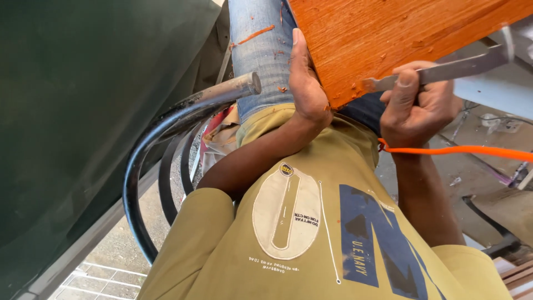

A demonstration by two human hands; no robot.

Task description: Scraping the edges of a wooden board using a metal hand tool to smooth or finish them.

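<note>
L hand (307,83), upper centre, fingers pressed flat on orange wood panel (388,33); R hand (416,108) fist-grips metal scraper (444,71) w/ blade on panel edge.

You wear an olive-green short-sleeved shirt (233,244) with a cream oval patch (286,214) on the chest (a small round badge sits at its top) and a large navy block shape (377,239) beside it, both edged by thin white lines and small lettering. Your jeans (261,55) are light blue, faded, smeared with orange streaks and flecks. Both forearms are bare.
</note>
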